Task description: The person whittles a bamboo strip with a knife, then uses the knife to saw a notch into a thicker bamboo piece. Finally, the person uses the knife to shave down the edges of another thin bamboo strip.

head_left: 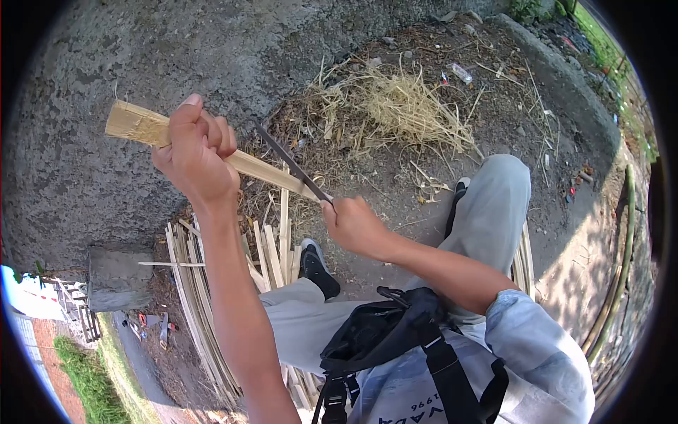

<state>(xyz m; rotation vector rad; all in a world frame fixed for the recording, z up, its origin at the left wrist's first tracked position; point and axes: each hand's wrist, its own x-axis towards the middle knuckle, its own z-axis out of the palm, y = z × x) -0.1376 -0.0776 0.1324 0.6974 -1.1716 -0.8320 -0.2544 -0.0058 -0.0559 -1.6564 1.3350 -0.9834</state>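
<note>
A pale, flat wooden strip [265, 170] slants across the middle, its wider end at the upper left. My left hand [201, 152] is closed round it near that wide end. My right hand [355, 225] is closed on a long dark knife [289, 159], whose blade lies across the strip near its lower right end and points up and left. The knife's handle is hidden in my fingers. Whether the right fingers also touch the strip cannot be made out.
Pale shavings [406, 109] are heaped on the ground ahead. Long split strips [198, 304] lie at the left, with shorter pieces [275, 251] between my legs. A rough concrete surface [141, 63] is at the upper left. A black bag [374, 328] hangs at my waist.
</note>
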